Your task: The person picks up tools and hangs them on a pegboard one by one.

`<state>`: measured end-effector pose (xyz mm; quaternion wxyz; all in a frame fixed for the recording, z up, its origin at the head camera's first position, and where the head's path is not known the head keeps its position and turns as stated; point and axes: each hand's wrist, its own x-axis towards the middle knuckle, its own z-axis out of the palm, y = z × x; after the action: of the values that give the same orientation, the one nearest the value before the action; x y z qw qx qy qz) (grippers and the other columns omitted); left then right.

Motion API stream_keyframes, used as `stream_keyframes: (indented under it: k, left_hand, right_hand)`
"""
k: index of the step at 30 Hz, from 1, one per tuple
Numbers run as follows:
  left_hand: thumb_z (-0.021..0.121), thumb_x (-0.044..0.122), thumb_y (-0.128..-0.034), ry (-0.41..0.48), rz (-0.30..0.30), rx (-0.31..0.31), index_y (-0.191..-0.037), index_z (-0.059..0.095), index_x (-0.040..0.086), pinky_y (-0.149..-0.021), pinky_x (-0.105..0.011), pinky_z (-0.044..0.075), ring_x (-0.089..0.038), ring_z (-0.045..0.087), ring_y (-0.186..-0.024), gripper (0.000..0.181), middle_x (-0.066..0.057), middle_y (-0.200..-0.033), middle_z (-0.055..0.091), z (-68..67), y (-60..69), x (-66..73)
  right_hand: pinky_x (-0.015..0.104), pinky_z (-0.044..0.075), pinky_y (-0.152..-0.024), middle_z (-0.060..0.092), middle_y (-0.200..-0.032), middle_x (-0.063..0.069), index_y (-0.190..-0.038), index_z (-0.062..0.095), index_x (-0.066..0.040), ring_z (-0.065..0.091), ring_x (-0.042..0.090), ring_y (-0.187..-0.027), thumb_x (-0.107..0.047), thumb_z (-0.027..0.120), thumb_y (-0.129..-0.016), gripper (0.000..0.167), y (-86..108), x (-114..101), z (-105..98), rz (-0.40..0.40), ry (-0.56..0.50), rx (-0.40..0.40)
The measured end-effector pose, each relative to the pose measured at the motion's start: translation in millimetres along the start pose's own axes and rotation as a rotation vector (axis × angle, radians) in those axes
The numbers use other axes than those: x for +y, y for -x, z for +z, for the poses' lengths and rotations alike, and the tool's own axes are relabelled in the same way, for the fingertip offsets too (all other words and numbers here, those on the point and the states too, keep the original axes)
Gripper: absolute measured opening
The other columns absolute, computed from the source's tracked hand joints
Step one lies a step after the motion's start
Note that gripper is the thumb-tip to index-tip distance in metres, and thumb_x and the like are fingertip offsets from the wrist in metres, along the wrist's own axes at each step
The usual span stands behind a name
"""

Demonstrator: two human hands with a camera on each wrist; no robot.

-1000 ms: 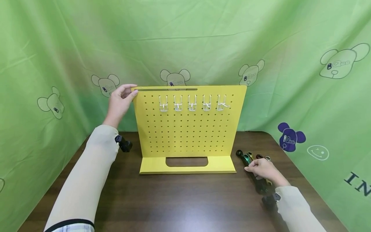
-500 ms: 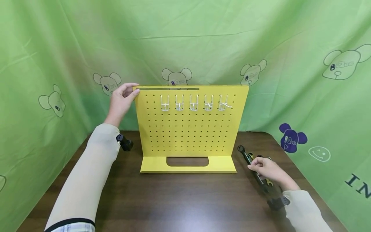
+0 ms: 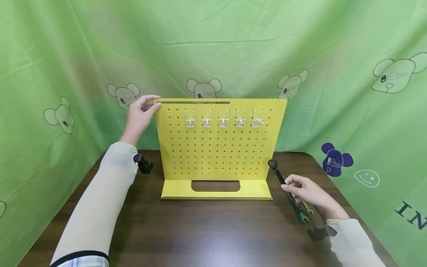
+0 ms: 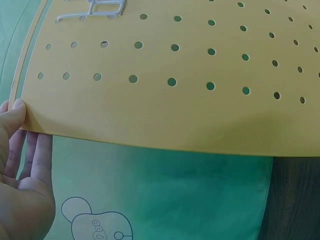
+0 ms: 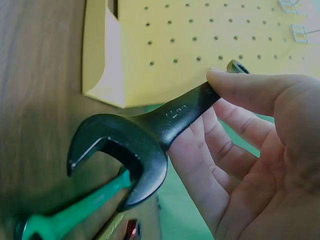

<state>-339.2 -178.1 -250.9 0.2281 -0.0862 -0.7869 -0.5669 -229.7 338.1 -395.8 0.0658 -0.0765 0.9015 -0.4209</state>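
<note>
Green curtain [image 3: 213, 48]: hangs from the far left, across the back, to the right, printed with mouse-head outlines.
Left sleeve [image 3: 95, 200]: pale, with a black band and a plaid edge at the bottom of the head view.
Left grip [image 3: 137, 116]: the person's hand pinches the board's upper left corner, thumb on the front, fingers behind.
Left wrist camera [image 3: 143, 164]: black, just below the end of that sleeve.
Yellow pegboard [image 3: 213, 144]: stands upright on its base in the middle, rows of holes across it, a long slot along its top edge.
White wire hooks [image 3: 224, 119]: five in a row on the upper part of the board.
Brown counter [image 3: 200, 233]: dark and wood-grained, under the board.
Black wrench [image 5: 172, 120]: right of the board, slanting; its ring end overlaps the board's right edge in the head view.
Right grip [image 3: 308, 194]: grasping the black wrench by its shank, between thumb and fingers.
Green wrench [image 5: 90, 204]: partly covered by the black wrench's open end.
Gold wrench [image 3: 307, 208]: beside the green one, partly hidden by the hand.
Right wrist camera [image 3: 321, 233]: black, at the edge of the right sleeve [image 3: 353, 241].
</note>
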Motion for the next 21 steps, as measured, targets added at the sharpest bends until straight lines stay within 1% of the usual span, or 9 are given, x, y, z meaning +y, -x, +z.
stream_keyframes:
  k: [6,9,13,17,21]
  left_hand:
    - [0.069,0.028,-0.0967,0.008,0.007,-0.005,-0.128,0.067,0.013,-0.088,-0.029,0.05,-0.014,0.062,-0.098,0.034,-0.004,-0.112,0.068,0.6,0.2,0.6]
    - [0.069,0.027,-0.0971,0.012,0.01,-0.009,-0.128,0.067,0.013,-0.088,-0.029,0.05,-0.014,0.062,-0.098,0.034,-0.005,-0.112,0.068,0.7,-0.1,-0.3]
    - [0.069,0.027,-0.097,0.014,0.012,-0.006,-0.127,0.068,0.015,-0.086,-0.027,0.05,-0.014,0.062,-0.098,0.033,-0.005,-0.112,0.068,1.2,-0.9,-1.5]
    - [0.069,0.027,-0.097,0.01,0.014,-0.005,-0.127,0.068,0.015,-0.086,-0.026,0.05,-0.014,0.062,-0.098,0.032,-0.005,-0.112,0.068,1.3,-0.8,-1.5]
    - [0.069,0.027,-0.097,0.007,0.015,-0.007,-0.127,0.068,0.015,-0.087,-0.027,0.05,-0.014,0.062,-0.1,0.032,-0.004,-0.112,0.068,1.5,-1.0,-1.7]
  right_hand:
    - [0.038,0.055,-0.06,0.056,-0.083,0.009,-0.105,0.058,-0.001,0.055,0.018,-0.067,-0.024,0.067,-0.098,0.025,-7.3,-10,7,-0.043,-0.066,-0.026]
    - [0.038,0.056,-0.061,0.055,-0.083,0.01,-0.106,0.058,-0.002,0.056,0.02,-0.067,-0.025,0.067,-0.098,0.026,-13.4,-14,11,-0.052,-0.062,-0.031]
    - [0.038,0.058,-0.066,0.057,-0.085,0.011,-0.107,0.058,-0.002,0.059,0.022,-0.072,-0.024,0.066,-0.099,0.024,-19.9,-26,16,-0.079,-0.06,-0.046]
    - [0.038,0.059,-0.068,0.06,-0.09,0.012,-0.108,0.058,-0.002,0.062,0.024,-0.078,-0.021,0.065,-0.1,0.022,-27.0,-41,24,-0.114,-0.083,-0.062]
    - [0.04,0.058,-0.069,0.061,-0.092,0.011,-0.107,0.059,-0.004,0.061,0.023,-0.081,-0.021,0.066,-0.099,0.02,-36.5,-53,35,-0.147,-0.085,-0.062]
